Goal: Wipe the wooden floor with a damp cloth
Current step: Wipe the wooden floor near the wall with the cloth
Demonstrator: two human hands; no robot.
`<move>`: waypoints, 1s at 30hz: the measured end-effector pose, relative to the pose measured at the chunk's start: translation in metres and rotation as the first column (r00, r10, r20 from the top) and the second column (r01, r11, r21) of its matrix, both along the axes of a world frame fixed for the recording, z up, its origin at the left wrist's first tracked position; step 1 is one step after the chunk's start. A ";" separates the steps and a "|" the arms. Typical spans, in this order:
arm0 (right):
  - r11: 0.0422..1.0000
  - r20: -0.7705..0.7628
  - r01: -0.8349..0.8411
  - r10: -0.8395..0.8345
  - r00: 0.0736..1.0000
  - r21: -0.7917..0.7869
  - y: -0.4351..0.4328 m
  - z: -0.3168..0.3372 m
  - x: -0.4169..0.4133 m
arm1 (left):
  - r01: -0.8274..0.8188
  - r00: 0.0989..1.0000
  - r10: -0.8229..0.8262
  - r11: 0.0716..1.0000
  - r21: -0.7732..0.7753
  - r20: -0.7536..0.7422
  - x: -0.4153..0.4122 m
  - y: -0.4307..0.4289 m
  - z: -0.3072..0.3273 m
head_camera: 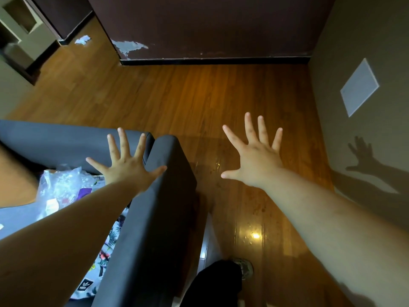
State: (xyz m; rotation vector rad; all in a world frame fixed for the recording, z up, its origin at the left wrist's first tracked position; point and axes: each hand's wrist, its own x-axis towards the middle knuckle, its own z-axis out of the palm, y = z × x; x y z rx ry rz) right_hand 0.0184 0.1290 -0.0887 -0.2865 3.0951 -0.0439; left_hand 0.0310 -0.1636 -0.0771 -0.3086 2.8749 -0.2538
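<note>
Both arms stretch forward, palms down, backs of the hands to the camera.

Left hand (126,165): fingers spread wide and straight, holding nothing. It hangs over the grey sofa (155,207), above the inner edge of the armrest. Whether it touches the upholstery I cannot tell.

Right hand (254,160): also splayed flat, fingers straight and apart, nothing in it. It hovers over the wooden floor (199,96), to the right of the armrest. Its shadow (363,158) falls on the beige wall (365,41) at the right, so the hand is off the boards.

The floor fills the middle of the view, running from the feet out to a dark wall (210,25) with a black baseboard (210,61). A bright glare spot (255,235) sits on the boards below the right forearm; specks and smudges show around it.

A crumpled white-blue scrap (83,39) lies on the floor far at the upper left, well apart from both hands. Cloth or paper, cannot tell.

On the sofa seat under the left forearm: a clear plastic bag (62,185) and patterned fabric (106,251).

A dark trouser leg (214,282) and a shoe (245,268) stand on the floor at the bottom. The dark wall has a peeled pale patch (128,46) near its corner. A white square panel (359,87) is set in the beige wall.
</note>
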 end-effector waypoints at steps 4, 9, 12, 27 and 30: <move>1.000 0.011 0.008 -0.008 1.000 0.006 0.004 -0.001 0.005 | 0.003 1.000 -0.003 1.000 -0.014 0.013 0.005 -0.003 0.000; 0.998 0.016 0.067 -0.067 0.998 -0.006 0.019 0.003 0.021 | 0.074 0.997 -0.074 0.997 -0.024 0.022 0.009 0.017 0.006; 0.988 0.027 0.151 -0.150 0.988 -0.015 0.047 0.005 0.042 | 0.181 0.983 -0.180 0.983 -0.020 0.020 0.004 0.048 0.008; 0.577 0.154 0.816 -0.809 0.567 0.031 0.250 -0.009 0.343 | 0.806 0.591 -0.806 0.591 0.024 0.003 0.088 0.340 0.006; 0.484 0.176 0.872 -0.867 0.465 0.077 0.259 -0.011 0.422 | 0.872 0.487 -0.874 0.486 0.068 0.002 0.139 0.386 0.001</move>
